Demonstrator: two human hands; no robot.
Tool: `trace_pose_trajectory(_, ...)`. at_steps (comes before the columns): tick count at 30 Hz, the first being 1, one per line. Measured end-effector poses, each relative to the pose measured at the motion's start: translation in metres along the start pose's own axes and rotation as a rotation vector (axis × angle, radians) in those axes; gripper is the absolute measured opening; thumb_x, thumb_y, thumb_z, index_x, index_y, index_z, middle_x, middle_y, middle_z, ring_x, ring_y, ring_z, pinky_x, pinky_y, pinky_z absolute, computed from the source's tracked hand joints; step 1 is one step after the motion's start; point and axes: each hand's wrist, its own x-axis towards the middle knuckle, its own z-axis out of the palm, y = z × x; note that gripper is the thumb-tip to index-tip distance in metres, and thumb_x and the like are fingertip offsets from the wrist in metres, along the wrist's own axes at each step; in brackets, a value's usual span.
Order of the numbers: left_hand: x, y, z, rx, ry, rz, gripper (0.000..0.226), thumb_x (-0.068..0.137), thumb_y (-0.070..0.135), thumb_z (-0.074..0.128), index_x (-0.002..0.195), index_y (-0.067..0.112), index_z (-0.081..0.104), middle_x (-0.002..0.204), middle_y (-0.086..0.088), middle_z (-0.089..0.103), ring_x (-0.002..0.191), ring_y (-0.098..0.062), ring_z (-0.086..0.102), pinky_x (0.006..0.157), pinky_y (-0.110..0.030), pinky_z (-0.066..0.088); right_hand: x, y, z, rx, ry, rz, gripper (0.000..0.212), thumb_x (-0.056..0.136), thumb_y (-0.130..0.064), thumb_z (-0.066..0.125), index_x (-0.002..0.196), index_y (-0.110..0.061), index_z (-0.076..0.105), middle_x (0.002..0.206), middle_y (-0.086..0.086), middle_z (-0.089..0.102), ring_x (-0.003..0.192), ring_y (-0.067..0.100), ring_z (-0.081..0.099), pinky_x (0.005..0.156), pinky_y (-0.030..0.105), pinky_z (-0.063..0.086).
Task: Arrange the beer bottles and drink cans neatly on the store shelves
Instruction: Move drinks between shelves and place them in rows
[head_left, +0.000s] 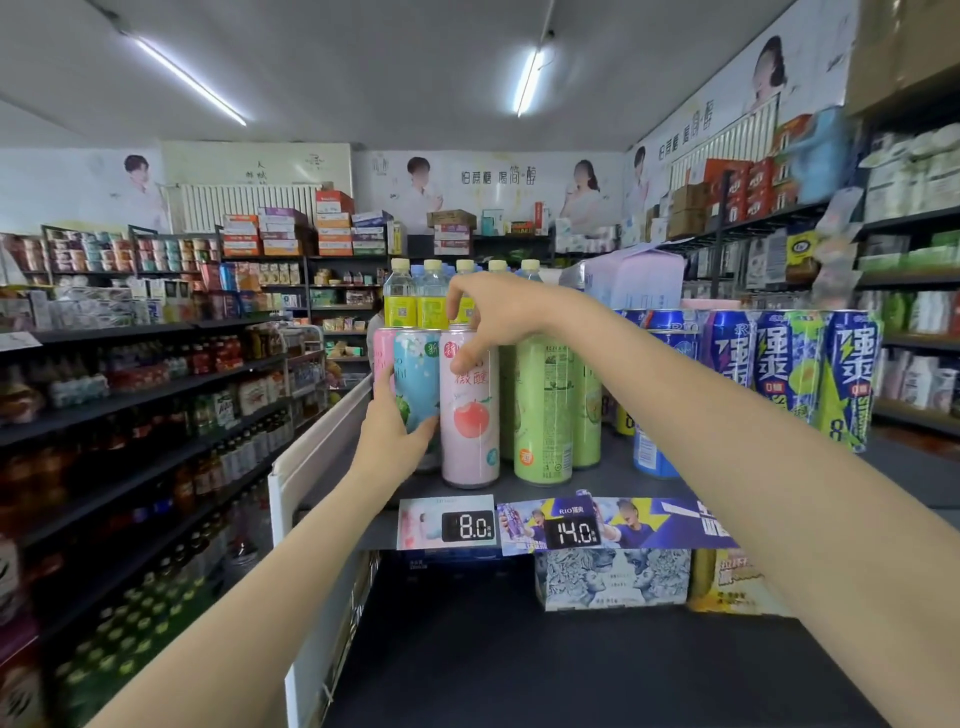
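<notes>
Left hand (397, 426) wraps blue can (415, 384); right hand (493, 317) pinches top of pink peach can (470, 410), touching blue can's right. Risk: tall cans crowded; sideways nudge topples green cans (545, 410) further right.

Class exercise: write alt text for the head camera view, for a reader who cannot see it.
Two bare hands handle tall drink cans on a store shelf: the left hand grips a light blue can, the right hand holds the top of a pink peach can. Green cans stand beside them, above price tags.
</notes>
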Motion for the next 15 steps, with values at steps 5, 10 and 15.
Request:
trace_pose_trajectory(5, 0.011, -0.013, -0.005, 0.205, 0.135, -0.038, 0.077, 0.088, 0.008, 0.059, 0.147, 0.014, 0.010, 0.140, -0.012, 0.041, 0.124, -0.026, 0.044, 0.097, -0.034, 0.038, 0.024, 0.005, 0.002, -0.040, 0.008, 0.012, 0.060, 0.073, -0.026, 0.079, 0.121, -0.013, 0.046, 0.103, -0.002, 0.044, 0.095, 0.019, 0.045, 0.066, 0.026, 0.038)
trace_pose_trajectory(10, 0.020, -0.017, -0.006, 0.250, 0.167, -0.083, 0.079, 0.088, 0.006, 0.059, 0.148, 0.013, 0.008, 0.141, -0.015, 0.038, 0.127, -0.029, 0.041, 0.101, -0.038, 0.036, 0.053, 0.011, 0.011, -0.173, -0.024, 0.094, 0.067, 0.073, -0.027, 0.079, 0.127, -0.007, 0.045, 0.130, 0.009, 0.049, 0.114, 0.027, 0.050, 0.084, 0.034, 0.045)
trace_pose_trajectory(15, 0.022, -0.018, -0.006, 0.272, 0.214, -0.088, 0.077, 0.087, 0.004, 0.059, 0.147, 0.012, 0.011, 0.139, -0.016, 0.040, 0.126, -0.031, 0.041, 0.100, -0.036, 0.034, 0.078, 0.019, 0.028, -0.344, -0.014, 0.194, 0.066, 0.075, -0.023, 0.078, 0.129, -0.003, 0.045, 0.135, 0.013, 0.048, 0.127, 0.030, 0.044, 0.111, 0.047, 0.024)
